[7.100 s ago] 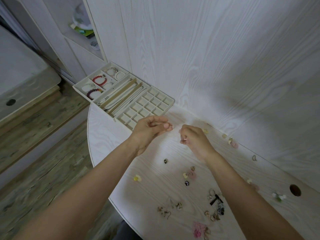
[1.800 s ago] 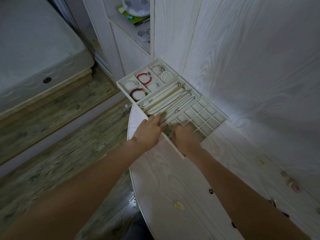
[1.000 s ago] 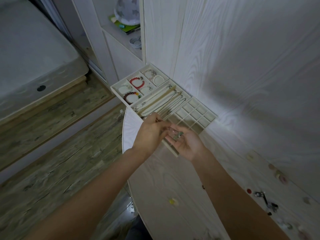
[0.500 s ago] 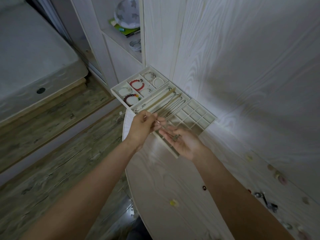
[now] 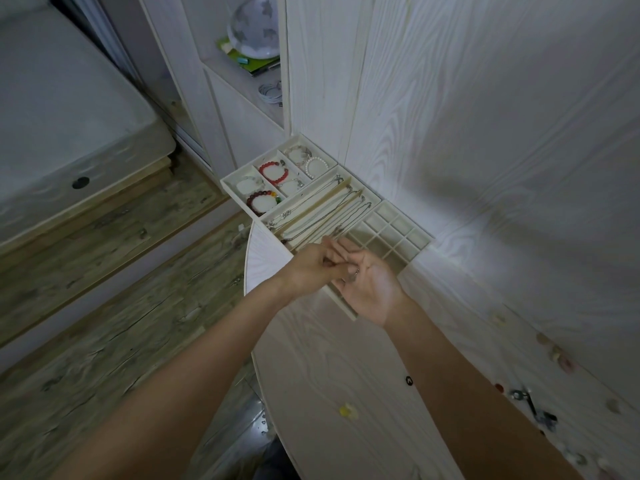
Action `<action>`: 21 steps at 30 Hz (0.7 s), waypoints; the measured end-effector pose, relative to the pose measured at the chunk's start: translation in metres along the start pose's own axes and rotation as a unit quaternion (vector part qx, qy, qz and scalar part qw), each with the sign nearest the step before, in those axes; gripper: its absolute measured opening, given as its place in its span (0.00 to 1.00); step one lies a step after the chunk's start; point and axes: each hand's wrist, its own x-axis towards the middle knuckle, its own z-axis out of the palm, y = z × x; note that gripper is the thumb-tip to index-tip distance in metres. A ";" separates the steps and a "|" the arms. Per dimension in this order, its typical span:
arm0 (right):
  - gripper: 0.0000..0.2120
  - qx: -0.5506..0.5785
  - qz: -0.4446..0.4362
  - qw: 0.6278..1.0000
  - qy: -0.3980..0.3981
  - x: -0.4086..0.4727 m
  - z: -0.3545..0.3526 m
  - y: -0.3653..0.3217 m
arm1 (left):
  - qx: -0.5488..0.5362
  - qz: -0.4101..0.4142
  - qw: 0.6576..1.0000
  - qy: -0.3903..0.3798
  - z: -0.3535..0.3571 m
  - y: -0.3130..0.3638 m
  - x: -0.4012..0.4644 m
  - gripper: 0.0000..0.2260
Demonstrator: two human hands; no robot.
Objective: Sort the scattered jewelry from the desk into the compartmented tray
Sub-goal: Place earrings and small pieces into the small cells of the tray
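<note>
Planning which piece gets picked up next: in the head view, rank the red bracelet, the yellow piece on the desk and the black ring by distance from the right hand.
1. Black ring, on the desk toward the person from the right hand.
2. Red bracelet, in the tray, far left.
3. Yellow piece, near the desk's front edge.

No legible text, labels, nos. or signs anywhere in view.

head view, down over tray (image 5: 420, 244)

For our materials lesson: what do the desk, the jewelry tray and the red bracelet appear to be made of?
Desk: pale wood or wood-look laminate, matte; printed-looking grain.
Jewelry tray: cream, soft-looking lining, perhaps velvet or leatherette; no shine.
Red bracelet: glossy round beads, glass, stone or plastic; cannot tell which.
</note>
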 end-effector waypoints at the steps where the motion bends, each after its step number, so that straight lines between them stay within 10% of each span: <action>1: 0.25 0.001 -0.003 1.000 0.010 0.000 0.000 0.000 | -0.002 -0.003 1.000 -0.009 0.000 0.001 0.000 0.04; 12: 0.04 -0.280 -0.088 0.953 0.077 0.000 -0.015 0.001 | 0.155 0.015 0.984 0.083 -0.017 -0.006 0.002 0.06; 21: 0.09 -0.394 -0.139 0.900 0.122 0.014 -0.022 -0.009 | 0.166 -0.020 0.983 0.070 -0.033 -0.019 0.011 0.03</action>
